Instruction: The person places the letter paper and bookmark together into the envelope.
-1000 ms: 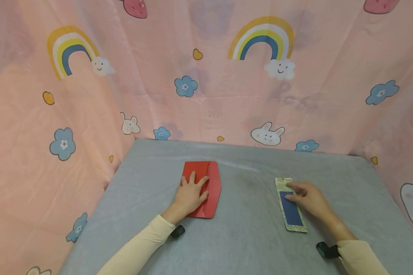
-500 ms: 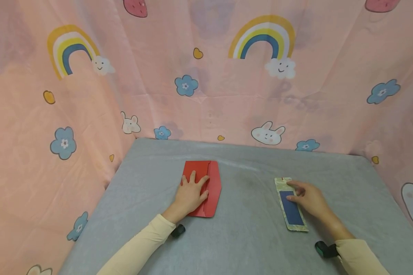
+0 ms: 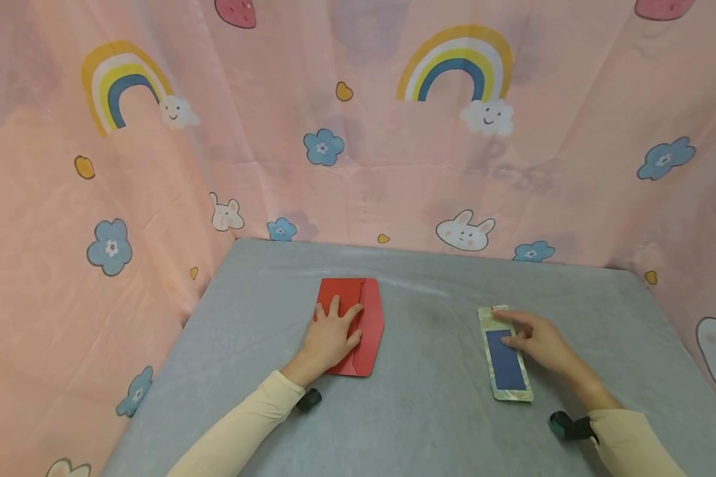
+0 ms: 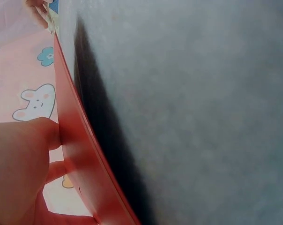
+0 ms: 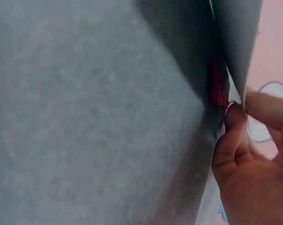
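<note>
One spread left hand partly covering red envelope, right hand pinching tasselled card, pink curtain behind grey table

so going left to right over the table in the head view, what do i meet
Left sleeve → red envelope → patterned card with a blue panel → right sleeve. Left out: the left hand, overlapping the envelope, and the right hand, overlapping the card.
</note>
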`<state>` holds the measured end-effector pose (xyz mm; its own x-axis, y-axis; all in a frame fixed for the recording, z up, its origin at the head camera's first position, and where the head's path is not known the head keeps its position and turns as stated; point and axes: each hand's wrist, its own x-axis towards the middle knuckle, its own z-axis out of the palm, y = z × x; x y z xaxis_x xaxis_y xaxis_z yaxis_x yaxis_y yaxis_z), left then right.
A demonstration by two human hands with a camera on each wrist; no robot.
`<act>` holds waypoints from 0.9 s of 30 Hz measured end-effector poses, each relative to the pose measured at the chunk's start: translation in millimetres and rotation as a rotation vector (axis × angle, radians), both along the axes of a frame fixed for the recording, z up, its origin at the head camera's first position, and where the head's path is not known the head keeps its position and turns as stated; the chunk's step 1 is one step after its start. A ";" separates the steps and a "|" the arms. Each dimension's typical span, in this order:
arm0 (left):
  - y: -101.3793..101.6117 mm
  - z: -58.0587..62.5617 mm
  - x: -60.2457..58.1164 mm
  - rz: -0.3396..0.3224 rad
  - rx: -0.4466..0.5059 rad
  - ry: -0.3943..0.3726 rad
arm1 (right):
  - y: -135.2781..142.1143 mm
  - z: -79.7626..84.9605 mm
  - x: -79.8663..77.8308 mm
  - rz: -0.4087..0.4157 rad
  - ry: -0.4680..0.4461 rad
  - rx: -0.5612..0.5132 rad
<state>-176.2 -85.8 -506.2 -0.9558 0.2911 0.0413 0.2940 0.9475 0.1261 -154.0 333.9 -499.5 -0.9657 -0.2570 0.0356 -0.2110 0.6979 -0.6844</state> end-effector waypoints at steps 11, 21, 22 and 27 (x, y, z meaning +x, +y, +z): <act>0.1 1.2 0.2 0.007 0.008 -0.021 | 2.5 -4.0 -2.2 0.079 -0.013 -0.082; 0.9 3.3 1.3 0.014 0.021 -0.034 | 3.6 -3.1 -3.5 0.081 -0.014 -0.132; 0.8 3.3 1.4 0.014 0.020 -0.033 | 3.4 -2.8 -3.4 0.080 -0.012 -0.127; 0.3 3.1 1.4 0.012 0.020 -0.028 | 3.4 0.4 -2.8 0.042 -0.051 -0.064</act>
<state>-174.8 -85.5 -503.1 -0.9602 0.2786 0.0199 0.2783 0.9482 0.1534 -156.8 337.3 -499.2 -0.9551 -0.2962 0.0043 -0.2028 0.6434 -0.7382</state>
